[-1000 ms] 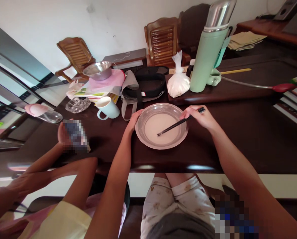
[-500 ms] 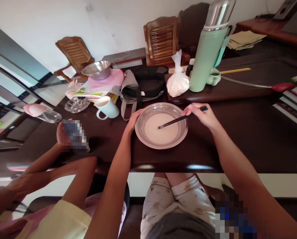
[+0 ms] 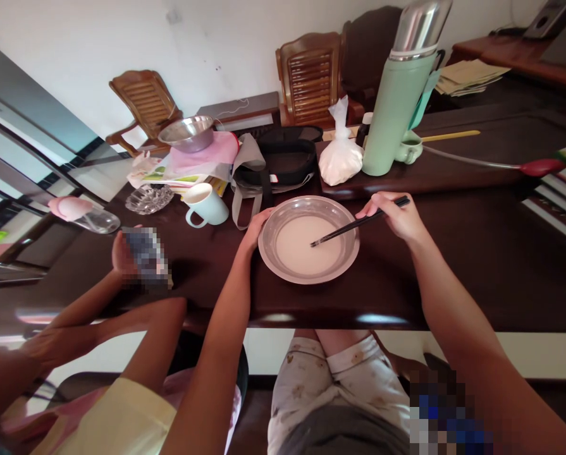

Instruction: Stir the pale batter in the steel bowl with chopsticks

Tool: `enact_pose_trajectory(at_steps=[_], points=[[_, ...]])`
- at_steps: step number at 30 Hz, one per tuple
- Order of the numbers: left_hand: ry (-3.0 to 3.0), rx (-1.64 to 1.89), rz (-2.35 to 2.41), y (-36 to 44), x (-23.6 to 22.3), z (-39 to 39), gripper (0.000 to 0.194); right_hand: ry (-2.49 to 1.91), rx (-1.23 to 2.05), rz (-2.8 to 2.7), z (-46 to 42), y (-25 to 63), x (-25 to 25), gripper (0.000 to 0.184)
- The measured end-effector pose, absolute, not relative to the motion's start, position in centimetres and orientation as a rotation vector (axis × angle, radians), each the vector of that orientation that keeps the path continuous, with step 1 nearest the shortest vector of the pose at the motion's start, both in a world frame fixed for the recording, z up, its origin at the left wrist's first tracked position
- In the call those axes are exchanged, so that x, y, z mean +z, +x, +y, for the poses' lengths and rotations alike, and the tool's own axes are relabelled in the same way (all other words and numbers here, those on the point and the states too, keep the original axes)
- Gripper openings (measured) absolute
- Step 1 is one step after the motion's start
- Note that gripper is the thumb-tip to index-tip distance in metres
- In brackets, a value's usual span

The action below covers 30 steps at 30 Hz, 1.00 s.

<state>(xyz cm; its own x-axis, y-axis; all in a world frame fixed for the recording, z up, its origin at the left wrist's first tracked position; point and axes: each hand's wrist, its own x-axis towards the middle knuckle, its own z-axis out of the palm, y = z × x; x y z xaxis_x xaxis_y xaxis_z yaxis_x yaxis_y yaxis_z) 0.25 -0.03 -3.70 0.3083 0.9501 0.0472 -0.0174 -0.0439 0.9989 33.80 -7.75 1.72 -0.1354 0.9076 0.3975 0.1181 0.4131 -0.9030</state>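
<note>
A wide metal bowl (image 3: 269, 253) stands on the dark table near its front edge. Milky, off-white liquid (image 3: 301, 253) fills its bottom. My left hand (image 3: 260, 224) grips the bowl's left rim, its fingers partly hidden along the outer side. In my right hand (image 3: 394, 212), above and right of the bowl, is a pair of black chopsticks (image 3: 349, 227), held close together. They slant down to the left, with their tips in or just at the liquid's surface.
Behind the bowl are a light blue mug (image 3: 207, 205), a black-and-grey bag (image 3: 283, 155), a tied bag of white powder (image 3: 340, 158) and a tall green thermos (image 3: 396, 114). A glass ashtray (image 3: 148, 199) lies further left. Another person's hand (image 3: 123, 256) holds a blurred device.
My right hand has shifted a little to the right, and the chopstick tips have moved rightward through the bowl. My left hand stays on the rim.
</note>
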Motion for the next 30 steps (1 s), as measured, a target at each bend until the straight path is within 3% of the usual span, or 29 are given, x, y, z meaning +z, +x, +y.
enact_pose_trajectory(at_steps=[30], points=[[1.363, 1.025, 0.993, 0.5, -3.4, -0.1, 0.043, -0.941, 0.965, -1.567, -8.1, 32.7, 2.0, 0.028]])
